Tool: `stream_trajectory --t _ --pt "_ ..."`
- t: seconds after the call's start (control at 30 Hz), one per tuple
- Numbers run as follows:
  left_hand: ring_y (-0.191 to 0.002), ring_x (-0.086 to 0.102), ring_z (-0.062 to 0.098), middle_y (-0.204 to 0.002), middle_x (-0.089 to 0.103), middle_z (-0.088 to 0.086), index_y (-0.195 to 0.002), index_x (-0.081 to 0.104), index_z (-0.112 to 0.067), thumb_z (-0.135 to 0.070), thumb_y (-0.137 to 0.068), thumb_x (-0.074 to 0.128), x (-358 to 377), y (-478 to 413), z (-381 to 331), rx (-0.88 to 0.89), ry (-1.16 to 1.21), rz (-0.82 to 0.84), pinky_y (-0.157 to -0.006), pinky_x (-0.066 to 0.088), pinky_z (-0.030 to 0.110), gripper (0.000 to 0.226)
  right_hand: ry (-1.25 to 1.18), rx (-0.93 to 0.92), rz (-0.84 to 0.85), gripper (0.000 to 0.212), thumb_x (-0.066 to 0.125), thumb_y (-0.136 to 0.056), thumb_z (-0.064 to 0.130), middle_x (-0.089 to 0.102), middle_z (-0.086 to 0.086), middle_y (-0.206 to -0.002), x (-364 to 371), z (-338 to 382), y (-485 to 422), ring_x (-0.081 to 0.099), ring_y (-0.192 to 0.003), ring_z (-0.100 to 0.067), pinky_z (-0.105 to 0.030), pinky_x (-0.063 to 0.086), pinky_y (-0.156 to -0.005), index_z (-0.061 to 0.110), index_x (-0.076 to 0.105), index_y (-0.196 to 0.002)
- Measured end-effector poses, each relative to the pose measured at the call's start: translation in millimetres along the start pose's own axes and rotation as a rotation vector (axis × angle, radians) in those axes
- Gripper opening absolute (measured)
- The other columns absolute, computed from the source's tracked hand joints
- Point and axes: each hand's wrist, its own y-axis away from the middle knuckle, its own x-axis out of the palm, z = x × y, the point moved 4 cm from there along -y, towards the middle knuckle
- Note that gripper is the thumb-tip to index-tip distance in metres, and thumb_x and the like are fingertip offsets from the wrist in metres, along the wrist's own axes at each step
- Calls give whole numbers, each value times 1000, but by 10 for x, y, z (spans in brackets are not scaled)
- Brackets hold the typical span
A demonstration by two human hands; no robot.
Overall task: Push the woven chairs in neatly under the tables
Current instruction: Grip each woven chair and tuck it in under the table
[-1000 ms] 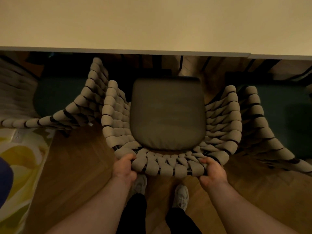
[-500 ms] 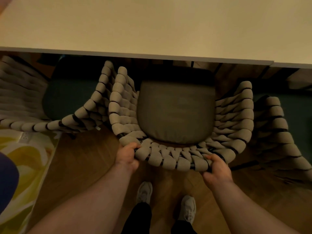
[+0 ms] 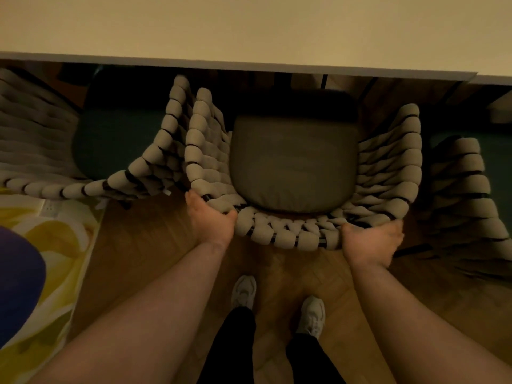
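Middle woven chair (image 3: 288, 237) faces the smooth pale table (image 3: 249, 31), with the far end of its rounded padded cushion (image 3: 293, 164) in the tabletop's shadow. Left hand (image 3: 212, 221) and right hand (image 3: 370, 242) each grip the chunky rope-wrapped back rim at its rear corners (fingertips hidden). Matching chair (image 3: 133, 178) sits just beside it on the left. Wooden floor (image 3: 144, 250).

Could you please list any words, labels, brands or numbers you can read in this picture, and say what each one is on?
None can be read.
The table, the woven chair, its cushion, the rug and the shoes show no print.
A small white tag on the left chair is too small to read.
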Motion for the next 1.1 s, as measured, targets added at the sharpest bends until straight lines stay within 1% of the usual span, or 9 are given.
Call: stream_trajectory --t 0.1,0.23,0.3,0.37,0.4,0.47,0.57,0.83,1.1 --pt "-163 -7 29 -178 -5 4 -170 5 -28 -61 -87 72 -4 107 -209 449 -484 122 -129 -2 48 112 403 -478 11 89 75 -93 53 19 -15 -176 -48 157 158 12 -163 -36 -64 19 -129 18 35 -164" --pt "-163 -11 24 -179 6 -4 -169 7 -34 -90 -78 58 206 251 -338 813 -832 539 -129 -13 56 119 691 -826 323 84 40 -86 93 46 10 -166 58 252 294 28 -160 -17 -60 -1 -130 40 57 -150" --pt "-164 -4 27 -177 13 -3 -169 12 -32 -95 -74 56 293 245 -306 883 -1040 612 -129 -9 61 123 787 -851 438 95 42 -77 101 52 16 -159 96 292 261 37 -155 -14 -57 3 -130 43 54 -151" --pt "-161 20 29 -170 35 -2 -163 35 -31 -88 -79 60 358 215 -300 906 -1159 614 -130 3 60 105 925 -876 493 91 57 -76 94 58 16 -150 134 347 224 49 -144 -15 -52 22 -128 43 52 -151" --pt "-152 40 25 -157 52 -3 -152 51 -32 -83 -83 61 373 201 -321 915 -1159 602 -129 15 57 87 987 -896 504 77 65 -81 82 63 16 -139 156 374 214 56 -134 -15 -48 34 -121 44 54 -146" --pt "-116 65 18 -123 71 -6 -125 67 -34 -75 -90 60 396 165 -358 920 -1155 576 -111 44 47 55 1048 -924 508 41 67 -95 52 63 15 -107 216 399 179 61 -103 -13 -38 50 -99 43 60 -134" --pt "-96 67 17 -104 71 -7 -113 69 -32 -66 -94 61 404 127 -396 925 -1156 541 -91 54 40 40 1077 -937 494 26 63 -101 35 56 13 -91 259 446 170 57 -85 -9 -32 55 -81 42 63 -127" --pt "-101 68 15 -105 72 -11 -114 70 -35 -59 -90 71 402 -129 -545 792 -1093 577 -96 57 43 33 1057 -931 485 26 62 -101 32 60 15 -87 329 720 86 59 -80 -8 -31 53 -76 44 66 -124" --pt "-98 67 14 -104 72 -10 -115 70 -34 -55 -91 73 397 -109 -501 727 -1064 614 -95 58 42 33 1078 -930 529 24 63 -99 28 65 12 -91 316 753 91 64 -85 -11 -36 60 -84 43 67 -118"
